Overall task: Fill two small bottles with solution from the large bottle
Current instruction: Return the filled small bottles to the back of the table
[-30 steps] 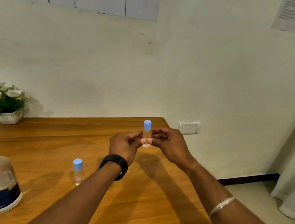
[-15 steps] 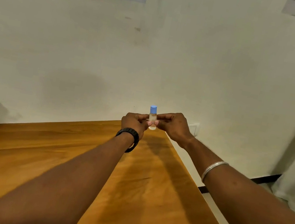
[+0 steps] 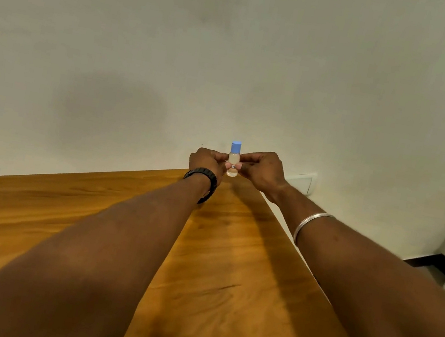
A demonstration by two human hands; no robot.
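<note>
From the head view, the person has both arms stretched out over the wooden surface, and what has changed in the last second is mostly where they are looking and reaching: the large bottle, the second small bottle and the potted plant, all on show a second ago, have dropped out of sight, and the arms have pushed further forward, toward the far corner of the surface near the white wall plate. The small bottle is upright and raised clear of the surface, just left of that wall plate, with its blue cap still on. The left hand and the right hand meet on the bottle from either side, each with fingers curled and fingertips pinching the clear body below the cap; neither hand touches the cap itself. The bottle sits squarely between the two hands, its cap standing above the knuckles and its base showing just below them. I would judge the filling has not begun on this bottle, since it is capped and the large bottle is nowhere in reach; whether there is liquid in it I cannot tell. A black watch is on the left wrist, a silver bangle on the right forearm.
</note>
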